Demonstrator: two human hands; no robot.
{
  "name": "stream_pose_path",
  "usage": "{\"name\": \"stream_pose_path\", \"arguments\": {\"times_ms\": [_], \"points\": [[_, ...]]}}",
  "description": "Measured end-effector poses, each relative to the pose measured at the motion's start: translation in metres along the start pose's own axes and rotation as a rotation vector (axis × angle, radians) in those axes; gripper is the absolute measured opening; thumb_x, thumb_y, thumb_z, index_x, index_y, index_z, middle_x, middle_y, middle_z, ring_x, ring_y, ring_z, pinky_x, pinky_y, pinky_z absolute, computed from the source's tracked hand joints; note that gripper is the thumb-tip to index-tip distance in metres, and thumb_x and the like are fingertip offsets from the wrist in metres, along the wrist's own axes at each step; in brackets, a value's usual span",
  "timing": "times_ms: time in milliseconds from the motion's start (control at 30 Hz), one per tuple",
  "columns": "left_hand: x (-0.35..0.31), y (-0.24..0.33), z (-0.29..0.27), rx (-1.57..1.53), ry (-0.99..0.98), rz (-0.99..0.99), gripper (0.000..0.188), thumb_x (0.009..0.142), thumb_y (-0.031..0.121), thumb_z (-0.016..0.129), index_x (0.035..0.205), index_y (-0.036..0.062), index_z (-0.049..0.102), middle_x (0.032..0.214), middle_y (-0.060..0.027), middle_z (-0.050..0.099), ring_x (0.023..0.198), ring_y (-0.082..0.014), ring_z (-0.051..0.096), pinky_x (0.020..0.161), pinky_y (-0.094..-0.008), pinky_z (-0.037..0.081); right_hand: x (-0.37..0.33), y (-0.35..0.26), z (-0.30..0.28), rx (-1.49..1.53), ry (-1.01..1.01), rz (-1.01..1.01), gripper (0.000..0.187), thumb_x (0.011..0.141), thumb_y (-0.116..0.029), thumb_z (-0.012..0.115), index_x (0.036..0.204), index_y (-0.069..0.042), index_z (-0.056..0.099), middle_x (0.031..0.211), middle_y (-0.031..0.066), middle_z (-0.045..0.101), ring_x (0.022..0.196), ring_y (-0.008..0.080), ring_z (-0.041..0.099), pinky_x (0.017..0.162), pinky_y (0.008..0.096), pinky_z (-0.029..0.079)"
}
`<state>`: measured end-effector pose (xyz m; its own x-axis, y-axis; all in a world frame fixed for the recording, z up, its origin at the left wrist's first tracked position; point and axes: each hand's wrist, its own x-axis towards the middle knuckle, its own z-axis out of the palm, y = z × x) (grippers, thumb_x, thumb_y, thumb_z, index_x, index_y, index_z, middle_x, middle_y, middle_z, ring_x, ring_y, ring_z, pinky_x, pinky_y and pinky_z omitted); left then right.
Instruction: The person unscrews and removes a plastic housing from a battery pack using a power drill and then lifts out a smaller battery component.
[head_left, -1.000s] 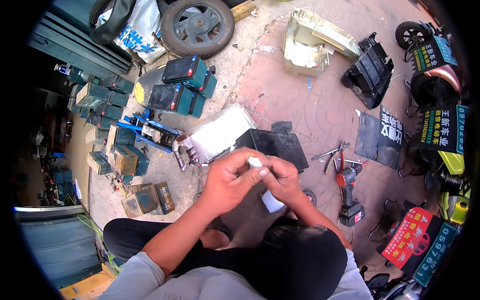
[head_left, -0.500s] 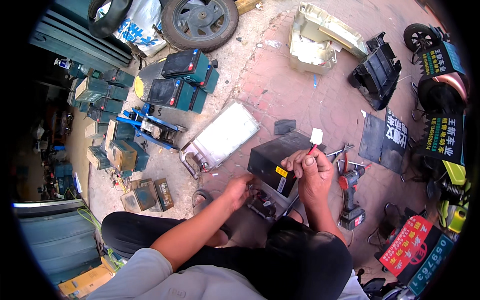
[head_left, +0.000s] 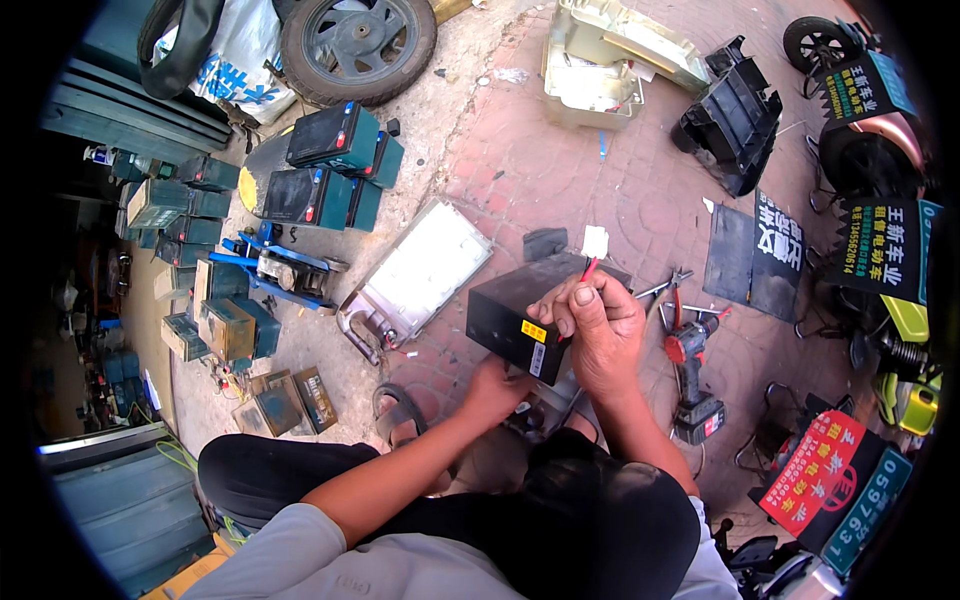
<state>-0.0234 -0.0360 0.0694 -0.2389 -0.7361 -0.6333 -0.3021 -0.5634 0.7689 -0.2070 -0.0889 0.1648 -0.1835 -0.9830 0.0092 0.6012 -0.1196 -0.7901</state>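
A black box-shaped battery case [head_left: 515, 312] with a yellow label lies tilted in front of me. Above its right end, my right hand [head_left: 605, 338] is closed in a pinch on thin red and dark wires [head_left: 590, 268]. A white plug connector [head_left: 595, 241] stands up at the end of these wires. My left hand [head_left: 495, 393] is at the case's lower left corner, its fingers curled; the case partly hides the fingertips, and what they grip does not show. A pale metal part [head_left: 553, 401] is partly visible under the case.
A cordless drill [head_left: 692, 375] and pliers [head_left: 675, 290] lie to the right. A silver open casing [head_left: 425, 270] is at the left, beyond it a blue tool [head_left: 285, 262] and stacked batteries [head_left: 305, 195]. Parked scooters with signs [head_left: 880, 250] line the right side.
The whole view has shifted slightly, moving the scene left. My left hand has moved in closer against the case's lower corner. My right hand still pinches the wires.
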Motion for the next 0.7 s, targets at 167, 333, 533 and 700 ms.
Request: {"name": "stream_pose_path", "arguments": {"times_ms": [167,333,533,700], "points": [[0.026,0.038,-0.034,0.182,0.041,0.301,0.053,0.081,0.005,0.086,0.13,-0.0005,0.066,0.12,-0.012,0.076,0.112,-0.0224,0.073,0.097,-0.0366,0.058,0.006,-0.01,-0.003,0.014,0.031,0.039,0.031,0.112,-0.029,0.062,0.096,-0.003,0.062,0.071,0.0031,0.055,0.077,0.0197,0.064,0.076,0.04,0.061],[0.078,0.085,-0.053,0.495,-0.115,0.649,0.092,0.076,0.013,0.095,0.152,0.0031,0.044,0.147,-0.015,0.062,0.138,-0.0235,0.059,0.117,-0.0386,0.045,0.031,-0.029,-0.015,0.13,0.1,0.096,0.038,0.111,-0.039,0.062,0.099,-0.003,0.064,0.068,0.0,0.05,0.075,0.0196,0.063,0.072,0.0377,0.061],[0.129,0.126,-0.035,0.425,-0.347,0.837,0.104,0.065,0.02,0.104,0.149,0.0074,0.043,0.145,-0.0126,0.06,0.143,-0.0288,0.057,0.119,-0.0411,0.045,0.063,-0.039,-0.059,-0.037,0.245,-0.021,0.051,0.113,-0.048,0.056,0.13,-0.001,0.06,0.088,0.006,0.065,0.092,0.0225,0.07,0.092,0.0401,0.06],[0.127,0.131,-0.006,0.355,-0.355,0.72,0.103,0.063,0.022,0.104,0.147,0.0095,0.044,0.141,-0.0107,0.064,0.134,-0.0278,0.062,0.113,-0.0416,0.05,0.032,-0.037,-0.108,-0.401,0.118,-0.146,0.103,0.103,-0.077,0.048,0.169,-0.001,0.026,0.143,0.0237,0.064,0.136,0.0325,0.06,0.119,0.0463,0.042]]}}
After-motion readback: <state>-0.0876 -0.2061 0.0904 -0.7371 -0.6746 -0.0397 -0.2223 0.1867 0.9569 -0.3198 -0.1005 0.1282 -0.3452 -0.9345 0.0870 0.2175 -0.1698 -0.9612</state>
